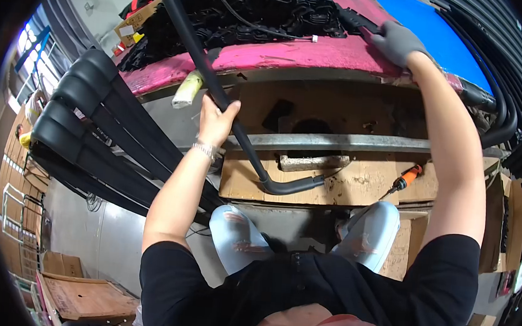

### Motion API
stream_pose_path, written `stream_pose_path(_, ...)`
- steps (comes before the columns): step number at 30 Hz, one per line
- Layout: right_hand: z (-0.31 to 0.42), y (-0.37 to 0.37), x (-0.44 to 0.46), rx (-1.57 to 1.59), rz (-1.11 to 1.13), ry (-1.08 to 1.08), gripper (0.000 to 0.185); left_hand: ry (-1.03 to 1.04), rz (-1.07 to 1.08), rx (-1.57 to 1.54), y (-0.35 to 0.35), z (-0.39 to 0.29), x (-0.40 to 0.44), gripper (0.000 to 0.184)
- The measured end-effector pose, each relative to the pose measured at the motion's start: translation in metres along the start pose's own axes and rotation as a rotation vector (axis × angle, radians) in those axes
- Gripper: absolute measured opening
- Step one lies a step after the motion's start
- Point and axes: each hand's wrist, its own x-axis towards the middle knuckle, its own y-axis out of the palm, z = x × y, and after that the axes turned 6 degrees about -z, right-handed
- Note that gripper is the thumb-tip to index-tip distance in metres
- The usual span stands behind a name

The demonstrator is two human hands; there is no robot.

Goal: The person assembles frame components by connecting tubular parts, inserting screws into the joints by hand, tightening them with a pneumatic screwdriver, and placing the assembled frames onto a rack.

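Note:
My left hand (216,122), with a band at the wrist, is closed around a long black tube (198,59). The tube slants down from the top of the view and bends near its lower end into a short arm pointing right. My right hand (397,44), in a grey glove, is over the pink tabletop (293,55), its fingers closed on the end of a black plastic part (358,21). That part lies at the right side of a large heap of similar black parts (265,9). The glove partly hides the grip.
Padded black tubes (95,115) lean together at my left. A metal bar (335,143) crosses below the tabletop. On cardboard (356,185) lies an orange-and-black power tool (406,178). A blue surface (445,39) and stacked black tubes (510,65) are at right.

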Motion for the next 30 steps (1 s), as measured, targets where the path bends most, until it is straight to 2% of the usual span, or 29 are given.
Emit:
stream_pose_path(2,-0.032,-0.008,-0.037,0.151,-0.163,0.042,0.034,0.434,-0.371,0.382,-0.008,-0.011,-0.038,0.04)
stream_pose_path(3,-0.042,-0.014,-0.063,0.238,-0.246,0.053,0.029,0.433,-0.362,0.373,-0.007,-0.012,-0.053,0.04)
stream_pose_path(5,-0.054,-0.015,-0.11,0.362,-0.534,-0.097,0.026,0.283,-0.109,-0.142,-0.003,-0.014,-0.09,0.042)
stream_pose_path(7,-0.035,-0.028,-0.163,0.847,-0.585,0.331,0.023,-0.104,0.466,-0.619,0.016,-0.023,-0.124,0.042)
stream_pose_path(8,-0.028,-0.026,-0.195,0.912,-0.628,0.363,0.022,-0.227,0.572,-0.776,0.033,-0.034,-0.144,0.047)
stream_pose_path(9,-0.02,-0.013,-0.225,0.95,-0.61,0.372,0.02,-0.201,0.656,-0.954,0.055,-0.042,-0.162,0.049)
stream_pose_path(11,0.0,0.024,-0.283,1.005,-0.515,0.382,0.015,-0.513,0.75,-1.231,0.079,-0.077,-0.188,0.05)
stream_pose_path(13,0.036,0.053,-0.325,0.701,-0.352,0.065,0.014,-0.662,0.784,-1.479,0.097,-0.098,-0.207,0.054)
stream_pose_path(14,0.046,0.08,-0.339,0.828,-0.265,0.019,0.019,-0.714,0.777,-1.464,0.102,-0.087,-0.215,0.054)
stream_pose_path(15,0.053,0.101,-0.352,0.959,-0.179,-0.021,0.026,-0.813,0.687,-1.284,0.102,-0.071,-0.228,0.052)
stream_pose_path(16,0.046,0.107,-0.35,0.964,-0.171,-0.01,0.026,-0.864,0.603,-1.115,0.109,-0.055,-0.233,0.05)
stream_pose_path(17,0.032,0.109,-0.345,0.876,-0.058,-0.161,0.029,-0.899,0.513,-0.947,0.116,-0.039,-0.234,0.048)
stream_pose_path(19,0.013,0.118,-0.336,0.696,0.169,-0.447,0.037,-0.503,0.784,-0.079,0.11,0.029,-0.23,0.044)
stream_pose_path(20,0.014,0.123,-0.328,0.707,0.183,-0.433,0.037,-0.288,0.822,0.082,0.094,0.047,-0.231,0.044)
stream_pose_path(21,0.019,0.128,-0.316,0.598,0.163,-0.515,0.038,-0.072,0.853,0.235,0.083,0.056,-0.232,0.044)
stream_pose_path(22,0.025,0.133,-0.302,0.487,0.145,-0.601,0.039,-0.09,0.862,0.237,0.084,0.06,-0.234,0.044)
stream_pose_path(24,0.025,0.148,-0.285,0.391,0.136,-0.692,0.04,-0.017,1.078,0.452,0.083,0.057,-0.227,0.053)
stream_pose_path(25,0.023,0.157,-0.278,0.344,0.326,-0.679,0.037,0.022,1.184,0.557,0.083,0.057,-0.222,0.057)
stream_pose_path(26,0.022,0.165,-0.271,0.293,0.514,-0.665,0.035,0.004,1.189,0.557,0.081,0.061,-0.218,0.057)
stream_pose_path(27,0.019,0.173,-0.262,0.239,0.704,-0.645,0.032,0.01,1.034,0.447,0.079,0.065,-0.213,0.058)
stream_pose_path(29,-0.007,0.173,-0.236,0.173,0.811,-0.54,0.036,0.022,0.729,0.234,0.069,0.077,-0.204,0.06)
stream_pose_path(30,-0.031,0.176,-0.228,0.174,0.787,-0.486,0.036,-0.173,0.541,0.219,0.058,0.098,-0.204,0.063)
